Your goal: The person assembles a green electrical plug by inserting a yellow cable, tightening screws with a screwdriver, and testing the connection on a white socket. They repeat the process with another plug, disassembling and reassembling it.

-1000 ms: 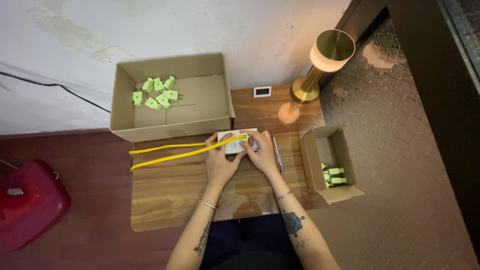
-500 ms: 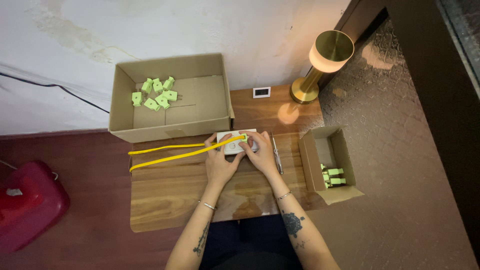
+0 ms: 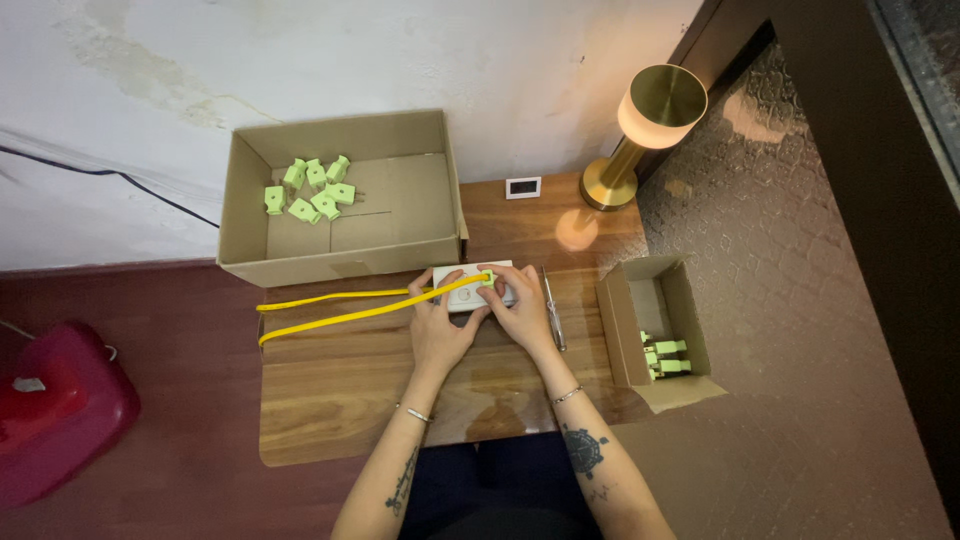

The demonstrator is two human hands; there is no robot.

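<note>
I see my left hand (image 3: 438, 330) and my right hand (image 3: 518, 312) side by side on the wooden table (image 3: 330, 390), and both pinch a small white block (image 3: 470, 299) with a little green piece (image 3: 487, 279) on top, just below the big cardboard box (image 3: 340, 262) that holds more green pieces (image 3: 308, 190). Two long yellow strips (image 3: 340, 308) run from the block out to the left. A thin metal tool (image 3: 553, 310) lies just right of my right hand, and a small box (image 3: 625, 325) and a gold lamp (image 3: 640, 130) sit further right.
</note>
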